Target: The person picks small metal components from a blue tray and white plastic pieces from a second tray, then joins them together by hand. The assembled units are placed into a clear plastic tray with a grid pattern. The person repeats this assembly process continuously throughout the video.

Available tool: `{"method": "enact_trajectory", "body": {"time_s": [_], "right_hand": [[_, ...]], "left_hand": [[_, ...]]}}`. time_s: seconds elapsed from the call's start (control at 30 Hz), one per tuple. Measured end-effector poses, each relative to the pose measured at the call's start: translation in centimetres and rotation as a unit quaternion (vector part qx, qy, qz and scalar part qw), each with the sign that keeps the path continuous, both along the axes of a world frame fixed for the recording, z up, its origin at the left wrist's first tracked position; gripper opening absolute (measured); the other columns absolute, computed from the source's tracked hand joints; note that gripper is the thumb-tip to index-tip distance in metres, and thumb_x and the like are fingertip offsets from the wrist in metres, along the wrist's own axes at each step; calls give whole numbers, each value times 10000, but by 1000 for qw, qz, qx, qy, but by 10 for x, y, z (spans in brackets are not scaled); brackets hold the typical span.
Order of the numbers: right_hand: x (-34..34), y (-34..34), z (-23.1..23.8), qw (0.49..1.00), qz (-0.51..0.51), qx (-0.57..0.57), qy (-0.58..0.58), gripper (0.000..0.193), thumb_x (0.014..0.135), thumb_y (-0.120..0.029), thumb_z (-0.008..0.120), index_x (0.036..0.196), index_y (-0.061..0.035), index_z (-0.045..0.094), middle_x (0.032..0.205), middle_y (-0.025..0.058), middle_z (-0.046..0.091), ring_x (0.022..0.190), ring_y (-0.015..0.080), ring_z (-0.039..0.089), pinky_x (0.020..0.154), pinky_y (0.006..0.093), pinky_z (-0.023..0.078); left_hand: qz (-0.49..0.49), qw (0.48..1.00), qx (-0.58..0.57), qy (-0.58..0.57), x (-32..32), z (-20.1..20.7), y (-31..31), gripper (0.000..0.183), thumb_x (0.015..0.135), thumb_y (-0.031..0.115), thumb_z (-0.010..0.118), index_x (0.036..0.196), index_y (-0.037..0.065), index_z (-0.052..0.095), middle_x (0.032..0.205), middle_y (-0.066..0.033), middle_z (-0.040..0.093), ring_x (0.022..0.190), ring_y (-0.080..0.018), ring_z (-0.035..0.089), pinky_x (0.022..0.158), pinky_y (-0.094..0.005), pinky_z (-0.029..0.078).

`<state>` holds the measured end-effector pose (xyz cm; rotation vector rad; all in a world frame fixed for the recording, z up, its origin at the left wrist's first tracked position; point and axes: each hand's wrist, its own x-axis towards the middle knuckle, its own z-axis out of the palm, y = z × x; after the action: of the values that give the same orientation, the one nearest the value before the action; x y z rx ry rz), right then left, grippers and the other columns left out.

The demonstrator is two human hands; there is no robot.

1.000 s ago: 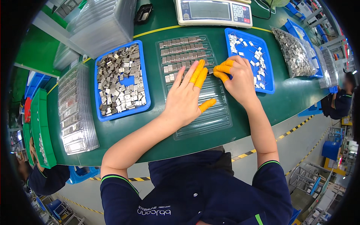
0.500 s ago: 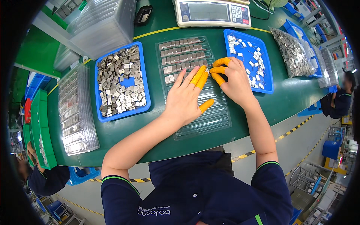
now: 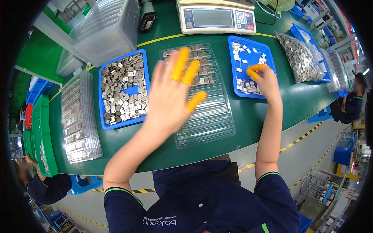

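Yellow finger covers sit on some digits of both hands. My left hand [image 3: 169, 95], fingers spread and blurred, hovers over the left side of a clear ribbed plastic tray [image 3: 206, 130]. Rows of small grey metal pieces with thin wires [image 3: 202, 80] fill its far part; my hand hides some. My right hand [image 3: 267, 82] is over the right blue tray [image 3: 250, 40], thumb and fingertips pinched together; whatever lies between them is too small to see. Small white parts with thin wire leads [image 3: 248, 86] lie loose there. The left blue tray [image 3: 132, 90] holds many loose metal pieces [image 3: 130, 105].
A digital scale [image 3: 215, 19] stands at the back. Stacked clear trays [image 3: 79, 120] lie at left, with a taller stack [image 3: 105, 33] behind. At right rests a bag of metal pieces [image 3: 299, 58]. Other people [image 3: 351, 103] sit at both sides.
My right hand has moved from the clear tray rightward to the right blue tray. My left hand has lifted and shifted left. The row beside my fingers now shows pieces along its right part.
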<state>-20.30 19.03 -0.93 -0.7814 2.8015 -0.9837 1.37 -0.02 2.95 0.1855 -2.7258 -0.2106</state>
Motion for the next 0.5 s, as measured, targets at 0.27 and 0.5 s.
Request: {"method": "enact_trajectory", "body": {"time_s": [0.27,0.5], "right_hand": [[14,-3,15,996,55,39,-61,248,629,-91,771,824,16,660,733,74,610,649,150,519,604,277,438],[1,0,4,996,77,-26,-43,176,657,-75,755,755,21,645,694,64,622,609,124,518,586,272,432]], "left_hand": [[237,970,-36,50,75,-22,-108,241,736,88,658,970,35,649,1052,-130,588,1009,-306,497,881,-393,395],[219,972,84,1,77,-23,-102,189,676,117,706,853,51,698,814,-117,635,764,-276,539,734,-362,431]]}}
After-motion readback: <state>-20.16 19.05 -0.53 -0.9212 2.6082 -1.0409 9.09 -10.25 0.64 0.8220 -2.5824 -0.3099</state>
